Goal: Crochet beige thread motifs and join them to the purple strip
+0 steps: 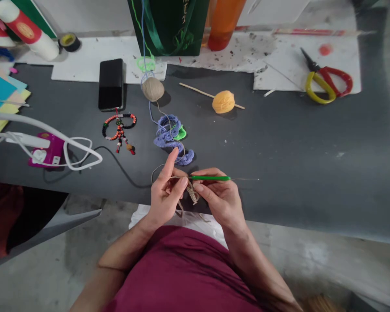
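My right hand (225, 197) is closed around a crochet hook with a green handle (211, 178); its thin metal end points right. Thumb and fingers of that hand also touch a small beige crochet piece (192, 195). My left hand (165, 190) pinches beige yarn at the piece's left side, its index finger raised. A loose strand dangles below the hands. Just beyond my fingers lie blue-purple crocheted pieces (183, 156) with a bit of green (181, 132). Farther back sits a beige yarn ball (153, 89), its strand trailing towards my hands.
On the grey table (295, 151) are a yellow yarn ball (223, 102) on a stick, a phone (111, 84), a beaded bracelet (119, 128) and a purple power strip (48, 151) with white cables. Scissors (326, 82) lie back right. A green bag (169, 26) stands behind.
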A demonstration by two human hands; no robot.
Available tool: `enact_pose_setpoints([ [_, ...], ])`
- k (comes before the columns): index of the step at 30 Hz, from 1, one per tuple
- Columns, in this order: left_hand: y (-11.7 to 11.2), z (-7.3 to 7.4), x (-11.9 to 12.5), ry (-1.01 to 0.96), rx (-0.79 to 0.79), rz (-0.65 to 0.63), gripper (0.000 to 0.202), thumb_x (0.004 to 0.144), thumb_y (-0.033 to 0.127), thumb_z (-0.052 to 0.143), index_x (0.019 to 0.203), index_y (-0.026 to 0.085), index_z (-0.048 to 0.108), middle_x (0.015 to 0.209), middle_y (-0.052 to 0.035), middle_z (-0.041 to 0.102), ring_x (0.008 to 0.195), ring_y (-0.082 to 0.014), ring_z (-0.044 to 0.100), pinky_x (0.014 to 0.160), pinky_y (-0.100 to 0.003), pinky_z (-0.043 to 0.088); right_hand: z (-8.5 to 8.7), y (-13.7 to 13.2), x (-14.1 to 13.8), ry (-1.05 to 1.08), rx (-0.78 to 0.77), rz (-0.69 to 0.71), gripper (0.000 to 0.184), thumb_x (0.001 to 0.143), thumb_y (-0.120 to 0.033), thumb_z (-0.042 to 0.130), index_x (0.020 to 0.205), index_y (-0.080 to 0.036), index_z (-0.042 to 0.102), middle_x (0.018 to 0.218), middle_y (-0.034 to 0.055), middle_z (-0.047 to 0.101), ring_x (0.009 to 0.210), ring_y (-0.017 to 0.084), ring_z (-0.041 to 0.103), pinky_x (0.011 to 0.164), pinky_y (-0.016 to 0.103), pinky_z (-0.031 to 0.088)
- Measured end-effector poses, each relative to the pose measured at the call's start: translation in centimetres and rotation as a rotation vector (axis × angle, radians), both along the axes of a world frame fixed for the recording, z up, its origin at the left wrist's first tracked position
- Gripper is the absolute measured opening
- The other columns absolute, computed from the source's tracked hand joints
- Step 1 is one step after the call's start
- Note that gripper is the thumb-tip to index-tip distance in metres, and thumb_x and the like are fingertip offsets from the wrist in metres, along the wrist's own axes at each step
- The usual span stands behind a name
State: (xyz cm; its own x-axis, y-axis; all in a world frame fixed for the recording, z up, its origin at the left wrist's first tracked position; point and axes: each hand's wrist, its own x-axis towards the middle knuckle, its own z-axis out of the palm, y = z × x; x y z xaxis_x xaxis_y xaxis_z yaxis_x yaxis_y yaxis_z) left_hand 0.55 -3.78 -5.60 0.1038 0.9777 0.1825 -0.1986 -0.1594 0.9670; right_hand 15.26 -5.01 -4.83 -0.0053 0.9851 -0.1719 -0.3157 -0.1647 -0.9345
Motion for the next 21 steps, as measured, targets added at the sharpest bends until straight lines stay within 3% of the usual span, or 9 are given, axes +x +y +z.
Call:
enact_pose_setpoints([
  [5, 0.12, 0.08, 0.09, -0.004, 0.007, 0.005, 0.059, 0.103, 0.027, 0.065, 0.158, 0.045, 0.05, 0.078, 0.0055, 0.061, 0.053, -0.0057, 0.043, 0.048, -0.015, 0.041, -0.33, 0.0, 0.02, 0.015, 0.003, -0.011, 0.02, 0.083, -0.042, 0.089, 0.097, -0.029, 0.084, 0.086, 0.0015, 0.083, 0.07, 0.014, 0.074, 0.063, 0.024, 0.062],
  [13, -0.11, 0.41, -0.11, 0.045, -0.081, 0.022, 0.058, 0.101, 0.035, 0.068, 0.157, 0.037, 0.054, 0.078, 0.0036, 0.064, 0.053, -0.0069, 0.042, 0.047, -0.016, 0.042, -0.61, -0.12, 0.15, -0.012, 0.011, -0.005, 0.017, 0.086, -0.04, 0.086, 0.098, -0.028, 0.083, 0.095, 0.0024, 0.084, 0.075, 0.015, 0.076, 0.067, 0.026, 0.063],
  [18, 0.09, 0.28, 0.23, -0.101, -0.027, -0.031, 0.053, 0.104, 0.031, 0.063, 0.155, 0.044, 0.055, 0.077, 0.0049, 0.059, 0.053, -0.0059, 0.043, 0.047, -0.014, 0.041, -0.81, -0.21, 0.09, -0.021, -0.004, -0.037, 0.019, 0.087, -0.044, 0.085, 0.097, -0.028, 0.082, 0.077, -0.0004, 0.078, 0.061, 0.013, 0.068, 0.057, 0.024, 0.058],
  [21, 0.12, 0.12, 0.29, -0.157, -0.038, -0.055, 0.05, 0.107, 0.033, 0.057, 0.155, 0.044, 0.055, 0.08, 0.004, 0.059, 0.054, -0.0059, 0.044, 0.048, -0.014, 0.042, -0.86, -0.22, 0.04, -0.003, -0.027, -0.072, 0.02, 0.086, -0.044, 0.087, 0.095, -0.027, 0.082, 0.078, -0.0005, 0.078, 0.062, 0.013, 0.068, 0.058, 0.023, 0.058],
])
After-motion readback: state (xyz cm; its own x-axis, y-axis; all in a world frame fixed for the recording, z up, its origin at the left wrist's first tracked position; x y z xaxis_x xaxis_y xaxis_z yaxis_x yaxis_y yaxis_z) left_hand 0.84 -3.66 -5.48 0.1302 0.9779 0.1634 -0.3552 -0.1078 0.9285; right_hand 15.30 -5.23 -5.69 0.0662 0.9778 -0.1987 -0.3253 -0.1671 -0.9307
